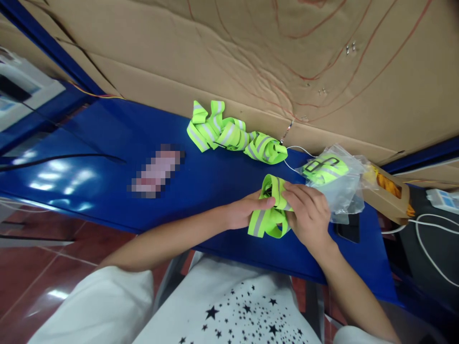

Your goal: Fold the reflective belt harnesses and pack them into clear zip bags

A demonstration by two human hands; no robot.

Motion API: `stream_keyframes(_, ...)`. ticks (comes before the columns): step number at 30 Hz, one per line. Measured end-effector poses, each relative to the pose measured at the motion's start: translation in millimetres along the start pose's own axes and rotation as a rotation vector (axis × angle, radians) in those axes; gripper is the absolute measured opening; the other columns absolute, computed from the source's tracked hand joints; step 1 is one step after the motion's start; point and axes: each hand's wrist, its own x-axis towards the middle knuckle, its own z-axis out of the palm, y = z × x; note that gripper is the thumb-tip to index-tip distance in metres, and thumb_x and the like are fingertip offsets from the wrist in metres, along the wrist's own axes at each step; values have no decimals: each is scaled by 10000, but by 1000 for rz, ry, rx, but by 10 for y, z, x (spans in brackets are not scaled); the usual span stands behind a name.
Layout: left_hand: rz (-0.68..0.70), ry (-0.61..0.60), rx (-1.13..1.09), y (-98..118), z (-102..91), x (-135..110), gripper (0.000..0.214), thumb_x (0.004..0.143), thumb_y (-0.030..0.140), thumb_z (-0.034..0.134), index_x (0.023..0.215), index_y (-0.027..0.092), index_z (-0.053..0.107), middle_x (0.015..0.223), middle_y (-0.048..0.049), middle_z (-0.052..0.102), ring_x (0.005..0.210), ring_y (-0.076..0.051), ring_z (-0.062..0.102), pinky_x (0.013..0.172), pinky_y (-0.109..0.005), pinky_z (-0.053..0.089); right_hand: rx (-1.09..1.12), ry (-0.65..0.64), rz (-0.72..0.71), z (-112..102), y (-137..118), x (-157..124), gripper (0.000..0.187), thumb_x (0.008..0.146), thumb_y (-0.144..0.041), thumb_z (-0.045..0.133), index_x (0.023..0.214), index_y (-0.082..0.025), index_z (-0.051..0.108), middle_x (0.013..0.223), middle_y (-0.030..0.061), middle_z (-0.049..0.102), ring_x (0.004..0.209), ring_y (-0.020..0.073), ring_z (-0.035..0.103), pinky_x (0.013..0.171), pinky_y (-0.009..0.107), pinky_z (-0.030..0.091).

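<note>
Between my two hands is a neon yellow-green reflective strap (258, 222) with a grey stripe, partly wound into loops, one end hanging in front. My left hand (244, 210) pinches it from the left, thumb on top. My right hand (310, 212) grips its right side, fingers bent over the band. A dark bit shows inside the upper loop, too small to name. Beyond my hands, a heap of similar reflective straps (229, 134) lies against the cardboard wall. Right of my right hand, clear plastic bags (340, 191) lie piled, with a folded strap and black buckles (322, 165) on them.
The blue table (201, 186) stretches left and right before me. A blurred pink item (158, 172) lies on it at left. A dark phone (349, 228) is partly under the bags. An open cardboard box (390, 198) with orange contents and white cables (426, 239) are at right.
</note>
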Motion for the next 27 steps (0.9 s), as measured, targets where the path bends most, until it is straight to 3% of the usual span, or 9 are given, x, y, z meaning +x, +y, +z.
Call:
stream_keyframes(7, 117, 301, 20, 226, -95, 100, 899, 619, 62, 925, 1396, 303, 541, 1150, -37, 760, 986, -221, 748, 933, -388, 576, 401, -326, -32, 135, 10, -19, 605, 1020, -140, 521, 1607, -253, 425, 1687, 118, 406, 1605, 300, 334, 1260, 614, 408)
stream_keyframes(9, 105, 292, 56, 256, -112, 109, 914, 599, 40, 918, 1394, 293, 544, 1143, -32, 762, 976, -220, 747, 961, -399, 564, 497, -264, 32, 144, 50, -37, 500, 1023, -142, 527, 1499, -291, 563, 1606, 95, 529, 1541, 287, 452, 1222, 585, 463)
stream_keyframes(11, 77, 243, 113, 251, -108, 96, 934, 578, 54, 935, 1398, 286, 552, 1167, -36, 756, 985, -224, 740, 968, -402, 556, 548, -105, 179, 132, 113, -44, 400, 998, -179, 612, 1374, -312, 654, 1448, 86, 662, 1412, 279, 589, 1156, 547, 523)
stream_keyframes(13, 51, 178, 188, 225, -88, 66, 989, 552, 60, 951, 1419, 294, 537, 1186, -45, 746, 1014, -237, 730, 943, -391, 559, 585, -7, 351, 108, 184, -36, 485, 931, -271, 747, 1399, -307, 627, 1450, 97, 644, 1395, 292, 590, 1138, 529, 529)
stream_keyframes(16, 22, 104, 269, 192, -49, 8, 1055, 554, 90, 964, 1466, 321, 487, 1202, -55, 727, 1041, -250, 719, 909, -381, 565, 798, -204, 543, 77, 252, -5, 674, 863, -431, 828, 1467, -275, 573, 1449, 107, 648, 1301, 299, 656, 1029, 461, 603)
stream_keyframes(18, 4, 104, 276, 186, -25, -23, 1095, 575, 110, 960, 1509, 344, 440, 1201, -54, 722, 1038, -255, 719, 907, -393, 567, 948, -388, 649, 66, 250, 14, 590, 854, -495, 823, 1364, -251, 654, 1212, 67, 762, 1029, 256, 757, 839, 378, 657)
stream_keyframes(20, -16, 130, 255, 186, -10, -40, 1149, 600, 117, 950, 1563, 376, 378, 1194, -48, 724, 1038, -258, 721, 928, -415, 564, 1025, -453, 739, 61, 213, 24, 541, 822, -513, 846, 1266, -238, 705, 1038, 32, 786, 856, 222, 757, 711, 329, 652)
stream_keyframes(24, -50, 164, 135, 150, -22, -23, 1120, 607, 117, 934, 1566, 390, 425, 1178, -25, 740, 989, -234, 736, 951, -415, 567, 1068, -365, 848, 62, 102, 14, 505, 817, -463, 864, 1253, -259, 711, 1065, 27, 790, 878, 226, 761, 756, 357, 664)
stream_keyframes(27, -129, 79, 0, 74, -61, 28, 762, 659, 199, 881, 1383, 256, 649, 1107, -80, 777, 954, -276, 754, 920, -469, 602, 889, -220, 796, 69, 52, -5, 475, 815, -436, 866, 1235, -266, 724, 1091, 25, 790, 886, 228, 755, 771, 373, 669)
